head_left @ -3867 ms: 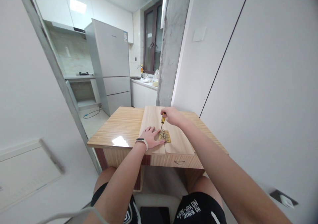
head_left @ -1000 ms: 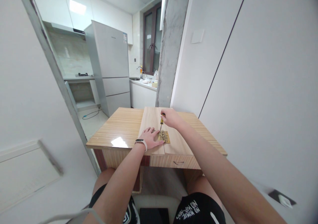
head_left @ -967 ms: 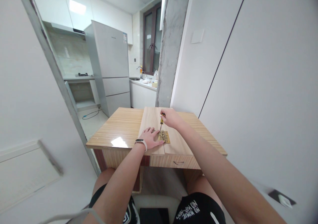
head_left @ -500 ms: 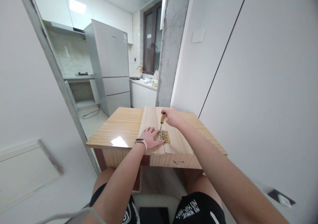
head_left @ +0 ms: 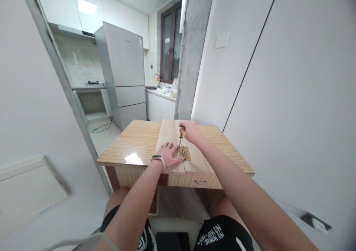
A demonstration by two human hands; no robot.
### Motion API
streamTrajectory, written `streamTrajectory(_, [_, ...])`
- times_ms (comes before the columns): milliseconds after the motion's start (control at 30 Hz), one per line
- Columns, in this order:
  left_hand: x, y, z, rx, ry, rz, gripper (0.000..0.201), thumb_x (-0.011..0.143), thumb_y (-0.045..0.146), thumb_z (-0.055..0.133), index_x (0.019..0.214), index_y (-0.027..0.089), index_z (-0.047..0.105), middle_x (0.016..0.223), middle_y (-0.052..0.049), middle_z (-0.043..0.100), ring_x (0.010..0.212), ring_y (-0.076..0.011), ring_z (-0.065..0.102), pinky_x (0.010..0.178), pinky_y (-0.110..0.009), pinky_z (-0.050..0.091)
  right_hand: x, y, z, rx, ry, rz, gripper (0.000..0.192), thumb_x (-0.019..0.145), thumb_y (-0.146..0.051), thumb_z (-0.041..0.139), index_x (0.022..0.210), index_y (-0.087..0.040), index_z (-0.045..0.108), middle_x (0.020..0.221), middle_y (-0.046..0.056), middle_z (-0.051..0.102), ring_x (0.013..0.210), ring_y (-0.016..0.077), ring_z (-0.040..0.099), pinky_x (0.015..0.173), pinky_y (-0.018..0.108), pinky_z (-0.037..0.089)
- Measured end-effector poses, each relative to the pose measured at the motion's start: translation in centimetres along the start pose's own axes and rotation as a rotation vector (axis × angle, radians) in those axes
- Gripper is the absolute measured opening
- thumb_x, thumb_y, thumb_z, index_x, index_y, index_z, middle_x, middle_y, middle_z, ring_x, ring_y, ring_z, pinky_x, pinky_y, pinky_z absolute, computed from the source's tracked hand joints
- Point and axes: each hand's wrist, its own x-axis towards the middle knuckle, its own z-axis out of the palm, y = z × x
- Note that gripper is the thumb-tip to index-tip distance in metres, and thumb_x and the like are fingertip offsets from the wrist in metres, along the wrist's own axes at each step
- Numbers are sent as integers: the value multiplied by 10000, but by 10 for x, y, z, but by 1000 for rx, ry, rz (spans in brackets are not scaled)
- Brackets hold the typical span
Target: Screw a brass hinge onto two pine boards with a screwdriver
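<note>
I'm reaching both arms forward over the table (head_left: 133, 143). My left hand (head_left: 167, 153) is lying flat, fingers spread, pressing on the left of two light wooden boards (head_left: 169, 132) lying side by side. My right hand (head_left: 191, 132) is arching above the seam, fingers clamped around the one screwdriver (head_left: 181, 136), which is standing nearly upright with its tip on the single brass hinge (head_left: 184, 153). That hinge is sitting across the joint between the boards, just beside my left fingertips.
</note>
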Motion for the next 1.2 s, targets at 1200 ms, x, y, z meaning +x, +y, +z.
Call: streamTrajectory(1200, [1,-3,4,8,1,17,900,784,916,375,1480,353,473,1540,-81,433,1432,-365,339,1183,-534,273,-1,6,-4,57,-25,7,247,938,-157,617,1152,-213,726,1135,59,746,1035,169,670,931,244,443])
